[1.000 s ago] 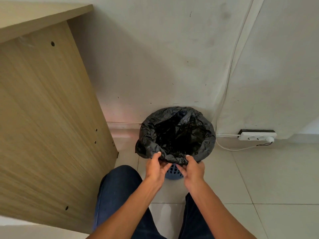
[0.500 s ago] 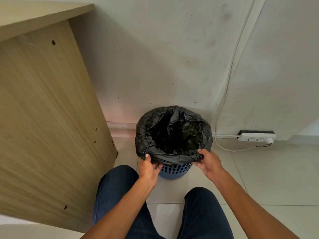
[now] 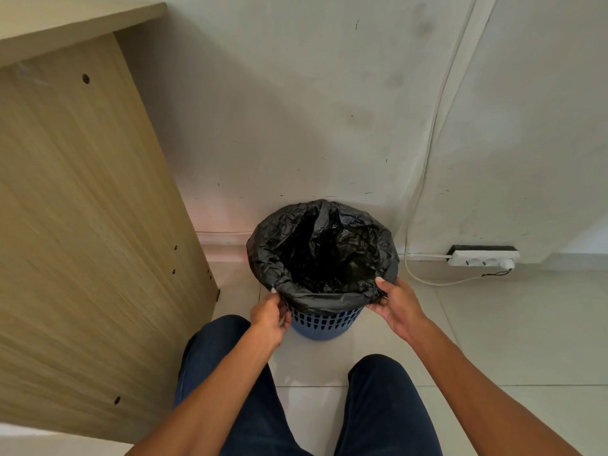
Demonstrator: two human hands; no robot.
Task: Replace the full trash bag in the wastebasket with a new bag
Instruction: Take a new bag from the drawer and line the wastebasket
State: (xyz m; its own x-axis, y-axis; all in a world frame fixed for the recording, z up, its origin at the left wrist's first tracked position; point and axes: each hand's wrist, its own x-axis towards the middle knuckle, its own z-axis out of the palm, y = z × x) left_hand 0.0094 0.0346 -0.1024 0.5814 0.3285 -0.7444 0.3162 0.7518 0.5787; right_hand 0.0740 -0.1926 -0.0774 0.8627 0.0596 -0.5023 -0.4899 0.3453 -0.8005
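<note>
A blue perforated wastebasket [image 3: 324,322] stands on the tiled floor against the wall. A black trash bag [image 3: 322,255] lines it, its mouth wide and its edge folded down over the rim all around. My left hand [image 3: 269,315] pinches the folded bag edge at the basket's near left side. At the near right side, my right hand [image 3: 396,299] grips the same bag edge, thumb on top. The inside of the bag looks dark; I cannot tell what it holds.
A wooden desk side panel [image 3: 82,241] stands close on the left. A white power strip [image 3: 482,259] with a cable [image 3: 427,159] lies on the floor at the right along the wall. My knees in dark trousers [image 3: 381,406] are just before the basket.
My hands moved apart from the near middle of the rim to its left and right sides. The bag's edge now sits smoother and lower around the rim.
</note>
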